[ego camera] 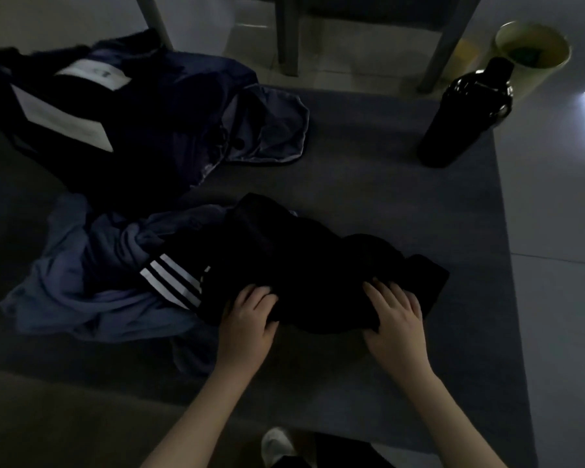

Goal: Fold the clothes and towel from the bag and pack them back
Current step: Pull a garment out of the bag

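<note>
Both hands [247,320] on black garment's [304,265] near edge

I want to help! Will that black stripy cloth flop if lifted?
Probably floppy: the black fabric garment with white stripes lies crumpled in soft folds. Likely it would sag between the left hand and right hand.

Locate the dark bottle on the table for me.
In the head view, the dark bottle stands upright at the table's far right corner, just in front of the pale bin on the floor.
</note>
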Demonstrator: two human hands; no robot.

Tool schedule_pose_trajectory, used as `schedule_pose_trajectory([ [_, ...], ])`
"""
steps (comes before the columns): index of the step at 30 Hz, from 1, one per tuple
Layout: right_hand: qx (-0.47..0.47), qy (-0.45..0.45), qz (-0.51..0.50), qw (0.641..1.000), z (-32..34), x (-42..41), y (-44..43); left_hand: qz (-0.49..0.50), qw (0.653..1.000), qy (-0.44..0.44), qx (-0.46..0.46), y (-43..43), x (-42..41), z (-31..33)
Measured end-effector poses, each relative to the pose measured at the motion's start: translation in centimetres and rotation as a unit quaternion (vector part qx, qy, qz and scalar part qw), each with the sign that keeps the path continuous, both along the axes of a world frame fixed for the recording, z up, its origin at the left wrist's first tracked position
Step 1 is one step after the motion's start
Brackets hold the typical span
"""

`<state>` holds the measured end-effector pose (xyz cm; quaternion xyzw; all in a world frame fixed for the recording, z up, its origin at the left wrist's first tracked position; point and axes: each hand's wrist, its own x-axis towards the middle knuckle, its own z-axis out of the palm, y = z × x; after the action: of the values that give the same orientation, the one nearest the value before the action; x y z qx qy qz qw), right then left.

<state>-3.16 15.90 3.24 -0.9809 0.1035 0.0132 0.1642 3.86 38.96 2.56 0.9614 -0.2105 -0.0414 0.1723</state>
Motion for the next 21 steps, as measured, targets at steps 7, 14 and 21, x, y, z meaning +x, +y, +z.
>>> schedule_pose_trajectory([
  [7, 0.026, -0.108, -0.008, 0.994, -1.9, -0.7, -0.3, 0.014, 0.994, -0.078, -0.081, 0.2, 0.3, -1.7],
  [14, 0.067, -0.219, -0.041, 0.973, -2.5, -4.0, -1.1, 0.044, 0.984, -0.052, -0.165, 0.1, -0.3, -0.9],
  [21, 0.091, -0.105, -0.010, 0.990, -0.5, -11.5, -0.9, 0.077, 0.967, 0.183, -0.159, 1.7, -4.4, 3.1],
])
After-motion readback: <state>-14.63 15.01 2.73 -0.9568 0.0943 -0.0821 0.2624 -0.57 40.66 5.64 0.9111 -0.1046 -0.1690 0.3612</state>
